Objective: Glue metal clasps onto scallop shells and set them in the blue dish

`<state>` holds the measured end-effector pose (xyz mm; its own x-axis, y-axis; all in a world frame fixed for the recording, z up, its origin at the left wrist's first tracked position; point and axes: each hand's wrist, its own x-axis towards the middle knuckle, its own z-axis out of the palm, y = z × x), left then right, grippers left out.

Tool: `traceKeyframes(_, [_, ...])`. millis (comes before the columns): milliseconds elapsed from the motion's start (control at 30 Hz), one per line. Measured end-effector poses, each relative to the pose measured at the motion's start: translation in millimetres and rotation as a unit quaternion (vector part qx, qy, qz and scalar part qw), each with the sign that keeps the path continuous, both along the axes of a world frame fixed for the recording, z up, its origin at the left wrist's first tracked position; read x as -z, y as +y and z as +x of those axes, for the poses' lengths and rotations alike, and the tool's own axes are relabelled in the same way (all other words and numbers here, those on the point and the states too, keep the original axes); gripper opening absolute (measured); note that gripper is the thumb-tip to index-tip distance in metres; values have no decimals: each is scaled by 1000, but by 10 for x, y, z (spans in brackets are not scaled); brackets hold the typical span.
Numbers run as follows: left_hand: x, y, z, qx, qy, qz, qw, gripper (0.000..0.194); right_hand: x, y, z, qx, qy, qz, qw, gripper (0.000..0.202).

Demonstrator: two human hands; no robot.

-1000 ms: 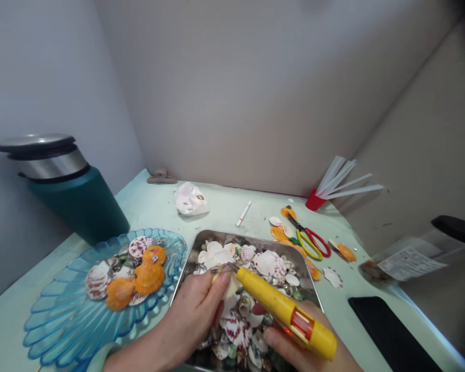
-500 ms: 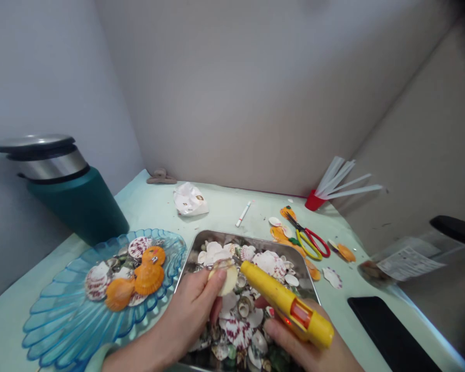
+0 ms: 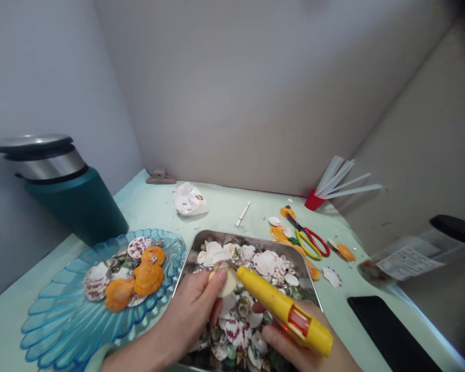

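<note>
Between thumb and fingers, my left hand (image 3: 194, 305) pinches a pale cream shell (image 3: 228, 285) above the metal tray (image 3: 313, 281). My right hand (image 3: 294, 336) is wrapped around a yellow glue gun (image 3: 281, 302), whose small red light glows. Its nozzle points left and lies at the upper edge of the pale shell; whether it touches cannot be made out. Many loose shells (image 3: 238, 330), white, purple-striped and greenish, fill the tray under both hands. At the left, a blue scalloped glass dish (image 3: 73, 323) bears orange shells (image 3: 149, 279) and purple-white ones.
A green bottle (image 3: 77, 201) stands behind the dish. Scissors (image 3: 310, 237) lie on orange shells at right, near a red cup (image 3: 314, 200) of glue sticks. A black phone-like slab (image 3: 391, 330), clear jar (image 3: 395, 263), white crumpled packet (image 3: 189, 199), marker (image 3: 243, 214) and brown clip (image 3: 160, 176) surround the tray.
The glue gun's nozzle end has shifted slightly left and down along the pale shell. My left hand keeps its pinch on the shell, almost unmoved.
</note>
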<state>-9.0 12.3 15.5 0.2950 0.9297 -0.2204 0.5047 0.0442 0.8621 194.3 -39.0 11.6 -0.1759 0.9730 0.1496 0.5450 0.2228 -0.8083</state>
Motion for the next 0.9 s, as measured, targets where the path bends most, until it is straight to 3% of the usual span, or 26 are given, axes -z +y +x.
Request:
traceKeyframes(333, [-9,-18,21,-7,20,-7,1000,60,-4,-1,13,-16,-7,5,1000,18])
traceKeyframes(500, [-3,-17,41,-8,23,-3,1000,57,50,-20,34,11,-32,12,999,22])
traceKeyframes(733, [39,-20,39,-3,57,41,998,48,26,-35,3,-1,-31,8,999,19])
traceKeyframes(900, [3,-25,35,-2,32,5,999,51,17,-18,3,19,-35,3,999,18])
